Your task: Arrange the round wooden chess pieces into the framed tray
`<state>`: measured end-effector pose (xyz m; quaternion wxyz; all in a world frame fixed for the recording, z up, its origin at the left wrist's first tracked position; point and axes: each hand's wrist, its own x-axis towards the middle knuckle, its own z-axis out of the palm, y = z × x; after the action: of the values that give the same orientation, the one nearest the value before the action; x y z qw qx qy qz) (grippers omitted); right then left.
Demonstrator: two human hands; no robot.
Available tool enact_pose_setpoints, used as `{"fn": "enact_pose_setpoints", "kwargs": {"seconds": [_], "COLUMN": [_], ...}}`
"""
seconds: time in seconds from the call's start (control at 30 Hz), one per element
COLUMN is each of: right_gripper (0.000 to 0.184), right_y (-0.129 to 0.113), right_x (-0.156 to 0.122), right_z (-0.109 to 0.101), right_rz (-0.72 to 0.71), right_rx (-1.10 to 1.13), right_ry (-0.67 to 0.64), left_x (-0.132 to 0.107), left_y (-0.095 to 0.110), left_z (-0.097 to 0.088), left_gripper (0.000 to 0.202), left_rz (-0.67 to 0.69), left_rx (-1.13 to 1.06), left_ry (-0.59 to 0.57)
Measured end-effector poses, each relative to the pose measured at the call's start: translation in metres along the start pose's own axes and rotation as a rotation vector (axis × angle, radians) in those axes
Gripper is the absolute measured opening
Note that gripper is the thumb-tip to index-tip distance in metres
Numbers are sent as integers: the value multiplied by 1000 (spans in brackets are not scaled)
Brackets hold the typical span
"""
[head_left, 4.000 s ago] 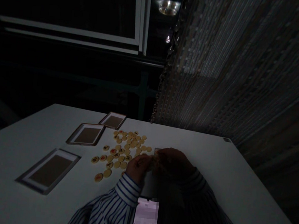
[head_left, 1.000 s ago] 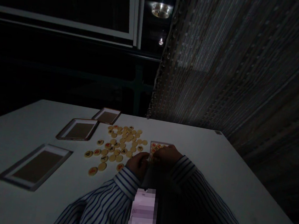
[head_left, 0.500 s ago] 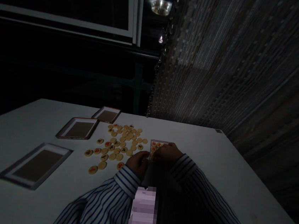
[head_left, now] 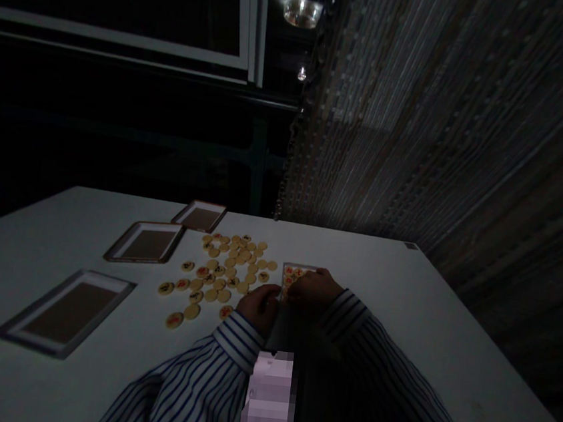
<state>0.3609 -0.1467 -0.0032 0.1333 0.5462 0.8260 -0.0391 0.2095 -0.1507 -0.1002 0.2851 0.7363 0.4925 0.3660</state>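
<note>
Several round yellow game pieces (head_left: 228, 269) with red or black marks lie scattered on a white table (head_left: 427, 307). Just right of them stands a small tray (head_left: 295, 271) that holds a few of the pieces. My left hand (head_left: 261, 307) is curled at the tray's near left edge. My right hand (head_left: 314, 288) lies over the tray's near right part, fingers bent. The dim light hides what the fingers hold.
Three shallow rectangular box lids lie to the left: a large one (head_left: 67, 309) near me, a middle one (head_left: 146, 242) and a small one (head_left: 200, 216) at the back. A bead curtain (head_left: 422, 118) hangs behind the table's far right. The room is dark.
Four seconds ago both hands were bunched over the tray and hid it; the tray's far part with its pieces now shows. Over the last second the hands have barely moved.
</note>
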Motion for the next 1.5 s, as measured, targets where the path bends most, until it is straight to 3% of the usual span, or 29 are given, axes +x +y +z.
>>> {"fn": "enact_pose_setpoints", "kwargs": {"seconds": [0.7,0.83,0.97,1.1,1.27,1.5], "right_gripper": [25,24,26,28,28,28], "right_y": [0,9,19,23,20,16], "right_x": [-1,-9,-24,-35,-43,-48], "right_z": [-3,-10,-24,-37,-45,-49], "right_rz": [7,27,69,74,64,64], "right_rx": [5,13,25,35,47,65], "right_ry": [-16,72,228,318,378,466], "left_x": [-1,0,2,3,10,34], "left_y": [1,1,3,9,17,18], "left_z": [-1,-3,-4,-17,-47,-72], "left_gripper": [29,26,25,29,31,32], "left_rz": [1,18,11,-2,-68,-40], "left_rx": [-66,-100,-188,-229,-234,-75], "left_ry": [9,48,165,245,324,293]}}
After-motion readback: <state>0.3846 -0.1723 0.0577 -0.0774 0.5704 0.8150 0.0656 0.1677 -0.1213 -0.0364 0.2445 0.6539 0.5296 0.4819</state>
